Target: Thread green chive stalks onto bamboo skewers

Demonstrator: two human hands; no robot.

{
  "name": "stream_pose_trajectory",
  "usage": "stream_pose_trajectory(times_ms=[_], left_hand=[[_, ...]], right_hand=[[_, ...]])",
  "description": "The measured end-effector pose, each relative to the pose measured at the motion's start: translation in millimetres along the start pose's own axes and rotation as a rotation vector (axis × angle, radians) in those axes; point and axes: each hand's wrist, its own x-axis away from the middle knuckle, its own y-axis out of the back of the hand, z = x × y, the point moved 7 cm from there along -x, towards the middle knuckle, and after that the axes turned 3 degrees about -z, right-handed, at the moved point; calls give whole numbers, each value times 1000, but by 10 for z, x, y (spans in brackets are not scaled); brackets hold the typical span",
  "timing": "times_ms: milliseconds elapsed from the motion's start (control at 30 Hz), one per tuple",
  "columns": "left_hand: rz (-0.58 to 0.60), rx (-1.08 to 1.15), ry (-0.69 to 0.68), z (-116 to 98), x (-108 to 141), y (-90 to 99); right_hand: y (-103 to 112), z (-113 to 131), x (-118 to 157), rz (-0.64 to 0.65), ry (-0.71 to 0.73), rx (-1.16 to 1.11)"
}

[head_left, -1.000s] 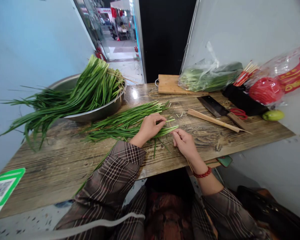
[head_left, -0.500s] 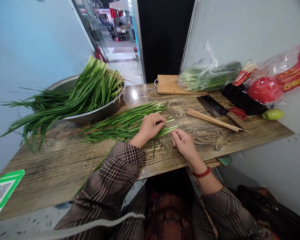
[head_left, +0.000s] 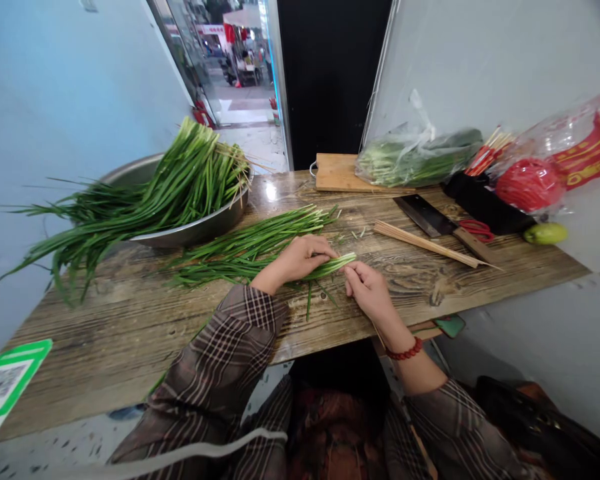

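Observation:
My left hand (head_left: 300,257) is closed on a small bunch of garlic chives (head_left: 341,262), its pale stem ends poking out to the right past my fingers. My right hand (head_left: 364,283), with a red bead bracelet at the wrist, pinches right at those stem ends. A thin bamboo skewer (head_left: 377,328) runs back from under this palm; its tip is hidden by the fingers. More loose chives (head_left: 260,233) lie on the wooden table (head_left: 145,333) behind and left of my left hand.
A metal basin (head_left: 190,233) heaped with chives stands at the back left. Bundled skewers (head_left: 420,243), a cleaver (head_left: 425,215), a cutting board (head_left: 335,172) and bagged greens (head_left: 415,157) lie to the right. A QR-code card (head_left: 15,387) is at the front left.
My left hand has come slightly right and lower onto the stem ends, its fingers now over the bunch. The right hand stays almost in place, pinching. The view has tilted slightly.

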Motion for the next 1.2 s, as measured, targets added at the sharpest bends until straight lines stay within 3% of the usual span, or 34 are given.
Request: stream_pose_trajectory(times_ms=[167, 233, 333, 533, 800, 967, 1200], left_hand=[[-326, -203, 237, 444, 62, 366], [-339, -312, 282, 597, 80, 398], [-262, -485, 298, 710, 88, 356], [-227, -783, 301, 629, 116, 352], [-180, -837, 284, 575, 97, 294], [-205, -743, 193, 382, 79, 273], [-197, -453, 220, 258, 48, 171]], right_hand=[[-11, -12, -2, 6, -9, -13], [-12, -13, -1, 7, -11, -15], [-13, -6, 5, 15, -13, -10], [-11, 8, 10, 21, -10, -3], [-11, 17, 11, 15, 2, 22], [-16, -3, 6, 17, -11, 2], [-14, 24, 4, 17, 8, -6]])
